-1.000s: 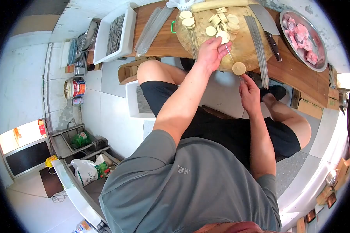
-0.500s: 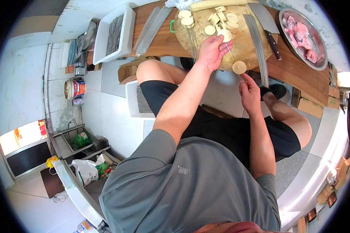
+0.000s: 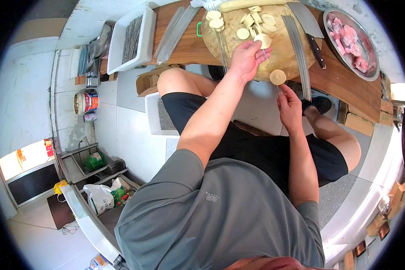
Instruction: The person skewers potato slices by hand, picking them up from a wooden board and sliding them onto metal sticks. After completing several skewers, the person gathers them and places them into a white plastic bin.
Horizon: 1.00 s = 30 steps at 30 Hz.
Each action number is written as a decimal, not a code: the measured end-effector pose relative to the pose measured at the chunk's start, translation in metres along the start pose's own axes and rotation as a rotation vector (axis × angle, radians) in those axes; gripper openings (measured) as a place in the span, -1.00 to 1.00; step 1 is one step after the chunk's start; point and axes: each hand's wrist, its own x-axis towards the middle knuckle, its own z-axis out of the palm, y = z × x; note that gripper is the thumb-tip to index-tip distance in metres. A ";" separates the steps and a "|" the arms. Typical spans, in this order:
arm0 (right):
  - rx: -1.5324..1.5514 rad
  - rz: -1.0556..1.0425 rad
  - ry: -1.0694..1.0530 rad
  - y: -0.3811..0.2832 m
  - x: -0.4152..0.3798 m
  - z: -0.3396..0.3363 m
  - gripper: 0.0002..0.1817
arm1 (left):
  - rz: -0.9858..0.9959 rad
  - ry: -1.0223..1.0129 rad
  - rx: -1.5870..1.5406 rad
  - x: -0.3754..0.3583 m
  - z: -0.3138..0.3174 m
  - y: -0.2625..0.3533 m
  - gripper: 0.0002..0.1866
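Note:
My left hand (image 3: 247,60) pinches a pale round slice (image 3: 264,41) at the near part of a round wooden chopping board (image 3: 279,56). A thin metal skewer (image 3: 268,58) runs from near that slice down toward my right hand (image 3: 289,105). On the skewer, just above my right fingers, sits another pale round slice (image 3: 277,77). My right hand is closed around the skewer's lower end. More cut slices (image 3: 256,22) lie heaped on the board beyond my left hand. Whether the tip pierces the left-hand slice is hard to make out.
Bare skewers (image 3: 297,54) and a cleaver (image 3: 307,22) lie on the board's right. Skewers with slices (image 3: 216,23) rest at its left. A metal bowl of raw meat (image 3: 372,67) stands right; a white bin of skewers (image 3: 149,36) stands left. An uncut pale roll (image 3: 252,4) lies behind.
The slice in my left hand has shifted slightly to the right. My right hand and the slice on the skewer have barely moved.

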 end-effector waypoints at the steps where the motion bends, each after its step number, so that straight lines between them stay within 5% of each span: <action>1: 0.000 -0.002 0.001 0.001 0.000 0.000 -0.68 | 0.002 -0.012 0.010 0.000 0.000 -0.001 -0.72; 30: 0.058 0.010 -0.008 -0.007 0.004 -0.003 -0.68 | -0.026 -0.111 0.062 -0.013 0.003 -0.007 -0.75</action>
